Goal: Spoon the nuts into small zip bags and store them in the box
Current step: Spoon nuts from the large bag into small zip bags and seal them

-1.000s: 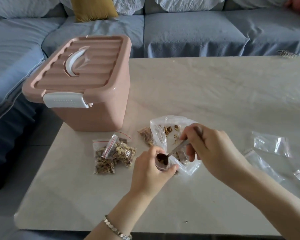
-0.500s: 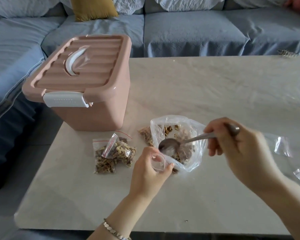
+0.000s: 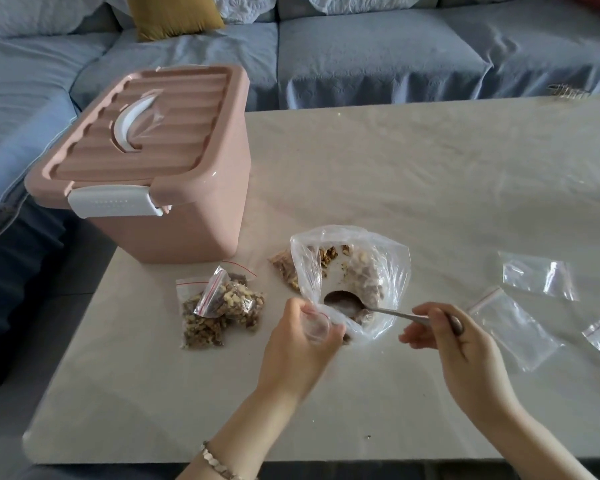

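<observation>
Spanning the rear of the scene, a blue-grey sofa (image 3: 378, 60) runs behind a pale stone-look table (image 3: 395, 174). A pink plastic box (image 3: 174, 220) stands on the table's far left corner. Its ribbed lid (image 3: 160, 133) is on, and a white latch (image 3: 113, 205) sits at the near edge.

A large clear bag (image 3: 392, 268) lies on the table to the right of the box with its mouth spread wide. It holds brown and tan nuts (image 3: 364, 275), broken into small irregular pieces and spread along the bag's far side and right side. Two filled zip bags (image 3: 219, 310) with red seal strips lie overlapped in front of the box, packed with the same pieces. Three empty zip bags (image 3: 515, 327) lie flat at the table's right.

The right hand (image 3: 458, 351) pinches the handle of a metal spoon (image 3: 343, 302) between curled fingers and thumb. The spoon's bowl sits inside the large bag's mouth, at its near rim. Whether the bowl carries nuts cannot be told. The left hand (image 3: 298, 355) curls round a small zip bag (image 3: 314, 323), holding it mouth-up just beside the spoon bowl. A metal bracelet (image 3: 219, 460) circles the left wrist.
</observation>
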### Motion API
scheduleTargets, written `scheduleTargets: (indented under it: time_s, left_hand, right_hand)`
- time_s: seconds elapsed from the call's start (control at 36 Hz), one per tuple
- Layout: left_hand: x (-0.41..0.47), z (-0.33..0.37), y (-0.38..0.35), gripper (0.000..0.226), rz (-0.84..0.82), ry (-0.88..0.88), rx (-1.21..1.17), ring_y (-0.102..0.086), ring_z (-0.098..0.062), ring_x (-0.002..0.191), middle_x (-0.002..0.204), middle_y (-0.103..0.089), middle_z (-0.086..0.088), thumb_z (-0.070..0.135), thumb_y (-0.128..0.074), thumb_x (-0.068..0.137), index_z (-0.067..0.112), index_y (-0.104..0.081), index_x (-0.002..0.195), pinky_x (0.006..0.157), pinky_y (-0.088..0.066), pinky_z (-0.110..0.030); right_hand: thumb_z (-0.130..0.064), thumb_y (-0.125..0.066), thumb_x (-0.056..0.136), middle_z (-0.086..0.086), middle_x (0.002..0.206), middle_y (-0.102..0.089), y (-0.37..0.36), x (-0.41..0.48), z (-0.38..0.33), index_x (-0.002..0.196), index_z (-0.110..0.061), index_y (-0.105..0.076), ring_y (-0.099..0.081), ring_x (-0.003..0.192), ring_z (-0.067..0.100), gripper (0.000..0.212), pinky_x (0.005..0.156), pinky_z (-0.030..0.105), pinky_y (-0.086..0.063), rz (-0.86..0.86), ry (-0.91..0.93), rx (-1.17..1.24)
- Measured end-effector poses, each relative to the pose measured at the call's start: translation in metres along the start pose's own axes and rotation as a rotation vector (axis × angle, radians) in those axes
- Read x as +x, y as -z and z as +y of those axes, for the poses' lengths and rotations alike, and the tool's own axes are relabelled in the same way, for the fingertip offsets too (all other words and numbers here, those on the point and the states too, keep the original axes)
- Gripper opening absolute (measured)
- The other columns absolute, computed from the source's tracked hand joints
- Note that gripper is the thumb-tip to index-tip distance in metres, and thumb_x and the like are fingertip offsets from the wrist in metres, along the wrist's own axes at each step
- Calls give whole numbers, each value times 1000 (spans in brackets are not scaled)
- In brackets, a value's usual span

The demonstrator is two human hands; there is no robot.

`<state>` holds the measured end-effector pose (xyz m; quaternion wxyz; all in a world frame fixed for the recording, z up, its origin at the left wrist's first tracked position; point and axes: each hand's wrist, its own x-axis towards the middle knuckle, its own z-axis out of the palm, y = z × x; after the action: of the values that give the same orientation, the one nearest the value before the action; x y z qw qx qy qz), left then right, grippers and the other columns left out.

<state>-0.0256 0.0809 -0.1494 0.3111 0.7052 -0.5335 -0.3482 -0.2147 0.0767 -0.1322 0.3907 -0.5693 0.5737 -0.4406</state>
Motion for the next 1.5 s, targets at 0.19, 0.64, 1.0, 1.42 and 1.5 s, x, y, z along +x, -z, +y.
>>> scheduleTargets:
  time_s: [0.19, 0.64, 1.0, 1.42, 1.5]
  left_hand:
    - [1, 2, -4, 33, 32, 38, -129, -59, -8, 89, 92, -61, 11, 39, -71, 77, 27, -46, 95, 75, -46, -21]
    - [5, -10, 7, 42, 201, -191, -38, -48, 0, 95, 95, -50, 14, 32, -78, 70, 37, -41, 88, 81, -36, -10]
    - [1, -13, 3, 46, 148, -152, -108, -52, 2, 85, 85, -55, 15, 26, -78, 68, 37, -45, 97, 68, -45, -14]
    - [4, -17, 0, 40, 211, -321, -50, -52, -1, 80, 79, -50, 22, 47, -69, 63, 21, -50, 87, 71, -39, -8]
    - [5, -17, 0, 36, 256, -343, -73, -52, 5, 81, 79, -50, 27, 47, -66, 64, 26, -48, 88, 74, -39, -8]
  right_hand:
    - [-9, -38, 97, 12, 62, -68, -4, -6, 7, 84, -8, -61, -68, 59, 24, 27, 57, 23, -55, 38, -237, 200]
    - [-19, -38, 99, 8, 58, -67, 6, 3, -8, 86, -3, -59, -69, 57, 23, 30, 51, 20, -55, 199, -427, 495]
    - [-18, -36, 99, 5, 47, -59, 16, 24, -49, 76, -6, -56, -60, 43, 18, 33, 42, 18, -47, 105, -298, 405]
    - [-43, -40, 89, -10, 72, -65, -11, 10, -85, 79, -28, -57, -61, 61, 1, 25, 57, 11, -45, -261, 356, -277]
    - [-51, -34, 92, -10, 80, -59, -8, 7, -86, 87, -30, -54, -59, 66, 0, 30, 56, 17, -45, -289, 492, -366]
